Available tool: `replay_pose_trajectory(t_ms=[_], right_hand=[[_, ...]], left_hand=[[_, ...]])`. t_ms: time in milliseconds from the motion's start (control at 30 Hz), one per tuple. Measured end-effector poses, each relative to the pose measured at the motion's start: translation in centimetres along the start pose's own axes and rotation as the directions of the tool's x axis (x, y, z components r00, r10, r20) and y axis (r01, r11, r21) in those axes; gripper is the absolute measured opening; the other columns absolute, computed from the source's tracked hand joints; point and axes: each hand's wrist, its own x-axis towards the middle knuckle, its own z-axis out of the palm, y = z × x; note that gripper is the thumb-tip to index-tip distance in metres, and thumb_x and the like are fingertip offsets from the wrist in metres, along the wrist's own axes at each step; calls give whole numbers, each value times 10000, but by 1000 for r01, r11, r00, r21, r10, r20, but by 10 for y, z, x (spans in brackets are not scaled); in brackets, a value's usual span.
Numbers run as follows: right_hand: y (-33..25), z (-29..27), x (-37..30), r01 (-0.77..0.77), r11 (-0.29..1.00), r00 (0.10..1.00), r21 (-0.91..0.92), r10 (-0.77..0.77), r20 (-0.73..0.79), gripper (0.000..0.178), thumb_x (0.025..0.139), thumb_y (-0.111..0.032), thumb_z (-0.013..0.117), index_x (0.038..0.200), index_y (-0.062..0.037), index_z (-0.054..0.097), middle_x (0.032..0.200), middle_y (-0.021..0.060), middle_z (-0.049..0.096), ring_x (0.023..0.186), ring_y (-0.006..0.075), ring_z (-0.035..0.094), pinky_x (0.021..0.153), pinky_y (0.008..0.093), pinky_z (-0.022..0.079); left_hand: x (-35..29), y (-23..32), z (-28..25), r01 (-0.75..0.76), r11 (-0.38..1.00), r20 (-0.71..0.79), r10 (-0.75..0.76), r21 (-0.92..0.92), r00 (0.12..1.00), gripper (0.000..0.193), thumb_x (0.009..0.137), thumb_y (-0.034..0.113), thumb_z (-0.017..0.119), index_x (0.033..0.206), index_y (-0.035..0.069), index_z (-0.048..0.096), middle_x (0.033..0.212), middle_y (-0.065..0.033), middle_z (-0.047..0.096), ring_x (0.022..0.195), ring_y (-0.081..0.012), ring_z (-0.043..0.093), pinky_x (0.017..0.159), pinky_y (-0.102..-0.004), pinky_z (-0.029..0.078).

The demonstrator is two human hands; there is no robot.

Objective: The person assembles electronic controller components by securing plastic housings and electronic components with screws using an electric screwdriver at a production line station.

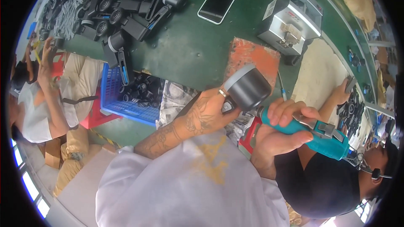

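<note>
Your left hand (210,107) grips a dark cylindrical housing (248,88) while your right hand (275,132) closes around a teal electric screwdriver (311,132), just past the green table's (189,46) near edge.

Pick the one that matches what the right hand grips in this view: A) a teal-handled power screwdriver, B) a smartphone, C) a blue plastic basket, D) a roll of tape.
A: the right hand wraps around the teal-handled power screwdriver, its tip at the dark cylindrical part held by the left hand.
</note>
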Motion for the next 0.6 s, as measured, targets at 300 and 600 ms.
replay_pose_trajectory(t_ms=[300,600], right_hand=[[2,2,0,-43,991,997,-127,50,57,615,943,-610,560,1177,-51,453,725,57,525,549,162,512,474,314,434],[-9,-11,7,164,968,973,190,-191,130,827,876,-742,524,1263,-13,467,808,86,568,604,183,533,519,312,435]], left_hand=[[-1,1,-5,-64,994,34,62,83,998,333,766,133,814,1039,36,652,871,-168,695,805,-343,705,701,-389,562],[6,1,-8,361,741,318,-208,-566,925,410,982,91,474,1380,-2,460,1116,-141,671,781,-148,616,719,-305,521]])
